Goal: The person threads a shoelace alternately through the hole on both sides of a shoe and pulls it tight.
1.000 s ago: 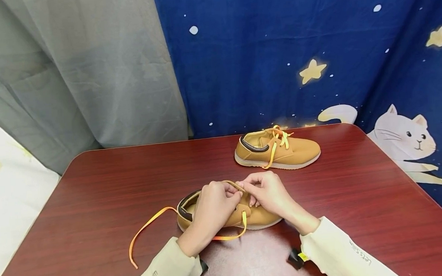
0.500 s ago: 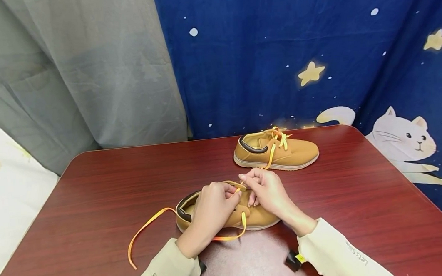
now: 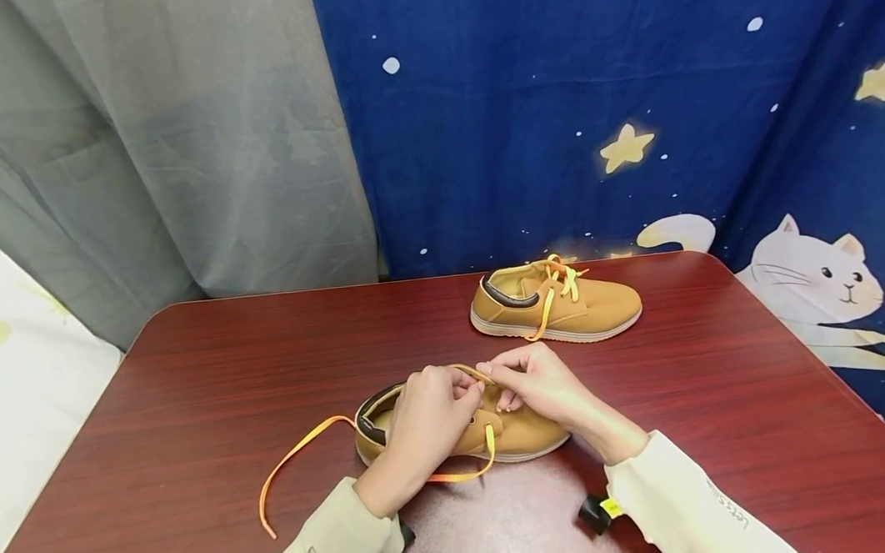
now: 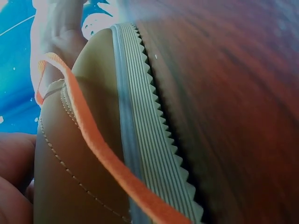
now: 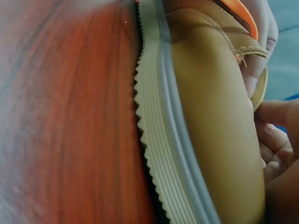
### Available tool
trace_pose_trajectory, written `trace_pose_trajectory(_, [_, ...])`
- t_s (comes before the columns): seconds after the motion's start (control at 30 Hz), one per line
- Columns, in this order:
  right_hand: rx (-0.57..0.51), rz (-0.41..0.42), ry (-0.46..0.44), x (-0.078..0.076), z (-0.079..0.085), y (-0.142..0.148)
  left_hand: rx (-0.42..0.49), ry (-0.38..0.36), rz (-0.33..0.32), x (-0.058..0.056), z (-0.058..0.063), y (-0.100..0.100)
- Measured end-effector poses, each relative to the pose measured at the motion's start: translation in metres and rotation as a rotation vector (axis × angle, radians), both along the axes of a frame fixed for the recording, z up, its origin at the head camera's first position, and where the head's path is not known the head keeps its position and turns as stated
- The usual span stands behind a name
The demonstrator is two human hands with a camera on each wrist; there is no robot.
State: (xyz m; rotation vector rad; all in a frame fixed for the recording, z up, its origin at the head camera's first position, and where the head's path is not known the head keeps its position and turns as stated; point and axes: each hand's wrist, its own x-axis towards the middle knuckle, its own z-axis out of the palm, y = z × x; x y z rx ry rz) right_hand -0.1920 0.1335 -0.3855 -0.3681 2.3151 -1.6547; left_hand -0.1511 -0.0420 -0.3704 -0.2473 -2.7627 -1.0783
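A tan lace-up shoe (image 3: 529,435) lies with its toe to the right in the head view. My left hand (image 3: 423,419) reaches across its opening, thumb and fingertips pinching near the far eyelet flap; the shoelace there is mostly hidden by the fingers. On the toe side, my right hand (image 3: 538,380) pinches the edge of that flap, as the right wrist view shows with the flap (image 5: 260,91) at its fingertips. An orange-yellow shoelace (image 3: 301,443) trails to the left on the table. On the near side, a lace loop (image 4: 96,140) hangs from the eyelet.
A matching shoe (image 3: 602,306) with its lace tied stands farther back, toe to the right. The reddish-brown table (image 3: 215,380) ends at a grey curtain (image 3: 218,155) and a blue starry curtain (image 3: 495,123). A small black object (image 3: 593,515) is by the right cuff.
Half a second ago my right fingertips were raised above the flap, with a short piece of lace showing below them. Now they are back down at its edge. My left hand stays put.
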Motion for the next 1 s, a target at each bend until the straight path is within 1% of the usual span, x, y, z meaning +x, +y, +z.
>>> trace_pose_trajectory(0.13, [-0.04,-0.009,-0.018,0.001,0.0,-0.002,0.014,-0.018,-0.042,0.001,0.005,-0.003])
trace_pose_trajectory(0.2, [-0.05,-0.005,-0.033,0.002,0.001,-0.002,0.017,-0.015,-0.062,0.002,0.011,-0.006])
trace_pose_trajectory(0.3, [-0.056,0.006,-0.046,0.003,0.003,-0.002,0.048,-0.043,-0.079,0.004,0.021,-0.011])
trace_pose_trajectory(0.37, [-0.056,0.011,-0.038,0.003,0.003,-0.002,0.099,-0.086,-0.097,0.003,0.025,-0.015])
trace_pose_trajectory(0.4, [-0.052,0.013,-0.028,0.003,0.003,-0.002,0.14,-0.118,-0.111,0.002,0.026,-0.019])
trace_pose_trajectory(0.47, [-0.045,0.013,-0.013,0.003,0.003,-0.003,0.233,-0.2,-0.146,-0.002,0.028,-0.026])
trace_pose_trajectory(0.53, [-0.033,0.009,0.002,0.003,0.002,-0.003,0.331,-0.282,-0.195,-0.007,0.029,-0.034])
trace_pose_trajectory(0.6, [-0.022,0.003,0.012,0.002,0.002,-0.004,0.413,-0.355,-0.233,-0.01,0.029,-0.041])
trace_pose_trajectory(0.67, [-0.019,-0.004,0.015,0.002,0.001,-0.004,0.45,-0.393,-0.249,-0.012,0.031,-0.046])
trace_pose_trajectory(0.7, [-0.017,-0.005,0.016,0.002,0.001,-0.004,0.451,-0.39,-0.252,-0.012,0.031,-0.047])
trace_pose_trajectory(0.73, [-0.017,-0.008,0.017,0.002,0.0,-0.004,0.436,-0.372,-0.236,-0.012,0.032,-0.048])
trace_pose_trajectory(0.77, [-0.017,-0.01,0.018,0.002,0.0,-0.003,0.405,-0.334,-0.218,-0.012,0.033,-0.047])
trace_pose_trajectory(0.8, [-0.016,-0.014,0.017,0.002,0.0,-0.003,0.353,-0.278,-0.197,-0.011,0.034,-0.047])
trace_pose_trajectory(0.83, [-0.018,-0.017,0.015,0.002,0.0,-0.003,0.293,-0.21,-0.178,-0.01,0.034,-0.045])
trace_pose_trajectory(0.93, [-0.022,-0.031,0.007,0.002,0.0,-0.002,0.06,0.006,-0.141,-0.011,0.033,-0.042])
trace_pose_trajectory(0.97, [-0.018,-0.036,0.005,0.002,0.001,-0.002,-0.016,0.061,-0.149,-0.011,0.031,-0.041])
trace_pose_trajectory(1.0, [-0.017,-0.04,0.001,0.002,0.001,-0.002,-0.078,0.092,-0.16,-0.012,0.028,-0.041])
